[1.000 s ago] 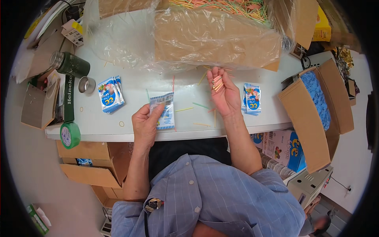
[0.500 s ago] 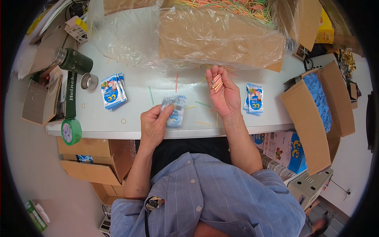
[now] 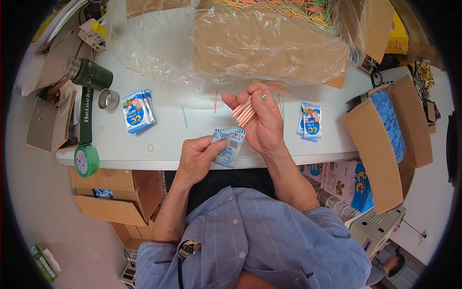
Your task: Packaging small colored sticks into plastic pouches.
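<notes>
My left hand [image 3: 196, 160] is closed on the edge of a small blue-and-white plastic packet [image 3: 231, 148], its barcode side turned up, near the table's front edge. My right hand [image 3: 265, 126], palm up, has its fingers curled round a bunch of thin pink, yellow and green sticks [image 3: 244, 112]. The ends of the bunch point toward the packet just below, without visibly entering it. Several loose sticks [image 3: 184, 116] lie scattered on the table. Beyond the hands stands a plastic-lined carton [image 3: 269, 45] holding a heap of coloured sticks [image 3: 288, 12].
Similar packets lie in a left stack [image 3: 136, 114] and a right stack [image 3: 311, 121]. At left are a dark green flask [image 3: 96, 74], a metal cup [image 3: 109, 99] and green tape [image 3: 87, 160]. An open carton with blue contents [image 3: 386, 123] stands at right.
My right hand has come down and left, tilting the sticks toward the packet. My left hand has moved the packet right and slightly nearer to me.
</notes>
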{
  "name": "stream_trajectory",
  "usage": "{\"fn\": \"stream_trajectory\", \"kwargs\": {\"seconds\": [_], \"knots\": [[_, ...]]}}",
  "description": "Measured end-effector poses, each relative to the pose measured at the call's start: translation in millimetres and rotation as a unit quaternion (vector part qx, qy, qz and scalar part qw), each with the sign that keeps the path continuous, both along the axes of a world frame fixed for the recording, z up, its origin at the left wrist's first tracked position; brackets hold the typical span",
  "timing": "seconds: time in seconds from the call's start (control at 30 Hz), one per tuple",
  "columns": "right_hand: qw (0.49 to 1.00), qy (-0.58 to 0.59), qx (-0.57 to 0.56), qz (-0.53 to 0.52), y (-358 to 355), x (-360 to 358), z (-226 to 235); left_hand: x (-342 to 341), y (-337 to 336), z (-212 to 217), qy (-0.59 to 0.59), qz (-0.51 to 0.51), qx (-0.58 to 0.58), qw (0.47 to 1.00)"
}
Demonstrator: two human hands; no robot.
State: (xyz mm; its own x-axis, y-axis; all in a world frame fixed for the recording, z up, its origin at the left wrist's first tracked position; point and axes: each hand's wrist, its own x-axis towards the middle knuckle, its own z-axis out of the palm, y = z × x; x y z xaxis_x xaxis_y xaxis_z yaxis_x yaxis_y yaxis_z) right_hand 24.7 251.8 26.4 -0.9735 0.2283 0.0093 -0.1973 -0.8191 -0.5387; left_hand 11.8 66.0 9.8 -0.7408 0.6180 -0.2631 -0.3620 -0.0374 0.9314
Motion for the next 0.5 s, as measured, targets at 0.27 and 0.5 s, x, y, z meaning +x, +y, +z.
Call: {"fn": "stream_trajectory", "kwargs": {"seconds": [0.27, 0.5], "knots": [[1.000, 0.005, 0.007, 0.003, -7.5, 5.4, -0.1, -1.1, 4.7, 4.3, 0.009, -0.021, -0.010, 1.000], [1.000, -0.001, -0.001, -0.018, -3.1, 4.2, 0.0, 0.8, 5.7, 4.0, -0.002, -0.032, -0.006, 0.999]]}}
